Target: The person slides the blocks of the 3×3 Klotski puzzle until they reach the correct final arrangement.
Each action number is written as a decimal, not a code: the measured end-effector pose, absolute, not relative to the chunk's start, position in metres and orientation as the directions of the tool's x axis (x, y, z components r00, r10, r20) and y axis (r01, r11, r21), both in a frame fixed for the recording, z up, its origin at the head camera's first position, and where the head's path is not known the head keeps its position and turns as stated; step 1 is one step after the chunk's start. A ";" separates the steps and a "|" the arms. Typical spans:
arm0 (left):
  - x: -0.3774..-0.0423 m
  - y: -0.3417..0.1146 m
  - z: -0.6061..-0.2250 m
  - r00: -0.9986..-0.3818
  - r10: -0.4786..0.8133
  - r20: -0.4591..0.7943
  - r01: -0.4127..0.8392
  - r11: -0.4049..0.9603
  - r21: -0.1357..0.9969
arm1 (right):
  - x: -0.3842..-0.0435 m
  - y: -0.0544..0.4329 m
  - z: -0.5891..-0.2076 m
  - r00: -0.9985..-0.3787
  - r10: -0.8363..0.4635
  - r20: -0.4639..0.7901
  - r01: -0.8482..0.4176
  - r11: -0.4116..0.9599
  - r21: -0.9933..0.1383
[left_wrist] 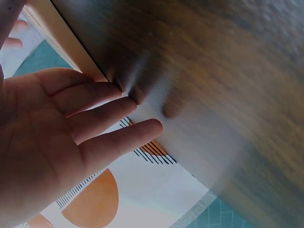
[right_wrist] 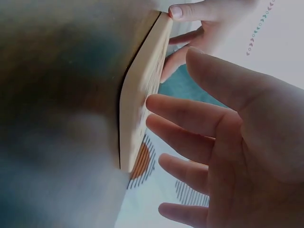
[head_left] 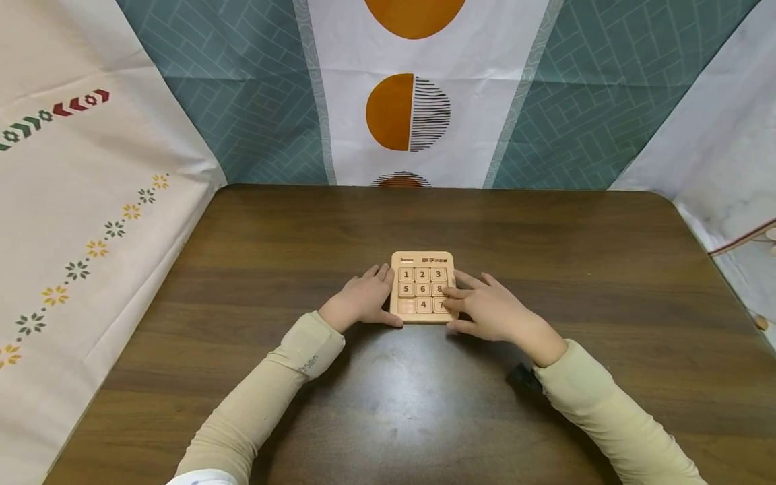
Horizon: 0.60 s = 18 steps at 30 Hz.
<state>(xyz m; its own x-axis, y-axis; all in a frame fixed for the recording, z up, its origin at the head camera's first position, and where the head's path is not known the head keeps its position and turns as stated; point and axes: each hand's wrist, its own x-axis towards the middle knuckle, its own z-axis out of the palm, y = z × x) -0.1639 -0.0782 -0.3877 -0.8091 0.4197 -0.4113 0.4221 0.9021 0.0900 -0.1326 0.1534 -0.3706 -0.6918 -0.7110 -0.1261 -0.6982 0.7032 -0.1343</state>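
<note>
right hand (right_wrist: 242, 147) was spread with straight fingers, two fingertips (right_wrist: 156, 101) were at the face of a pale board (right_wrist: 134, 102), which lay on a dark tabletop (right_wrist: 61, 123), left hand (right_wrist: 216, 19) was at its far end, patterned cloth (right_wrist: 159, 206) showed behind

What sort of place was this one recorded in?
Probably an improvised indoor recording corner, though the room itself is hidden. A wood-look table bears just a number puzzle near its middle, a patterned teal-and-white cloth hangs behind, and a flower-patterned pale cloth covers the left side.
</note>
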 end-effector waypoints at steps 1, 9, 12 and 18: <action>-0.164 -0.078 -0.388 -0.809 0.419 -0.412 0.422 0.902 0.090 | -0.131 0.155 -0.371 -0.691 -0.713 -0.123 -0.700 0.702 -0.133; -0.164 -0.079 -0.387 -0.809 0.419 -0.412 0.420 0.903 0.093 | -0.127 0.153 -0.375 -0.699 -0.705 -0.118 -0.693 0.709 -0.133; -0.164 -0.079 -0.387 -0.809 0.416 -0.415 0.416 0.904 0.096 | -0.128 0.148 -0.376 -0.698 -0.707 -0.117 -0.695 0.708 -0.129; -0.164 -0.078 -0.387 -0.809 0.417 -0.413 0.418 0.904 0.094 | -0.129 0.136 -0.379 -0.681 -0.721 -0.127 -0.710 0.693 -0.125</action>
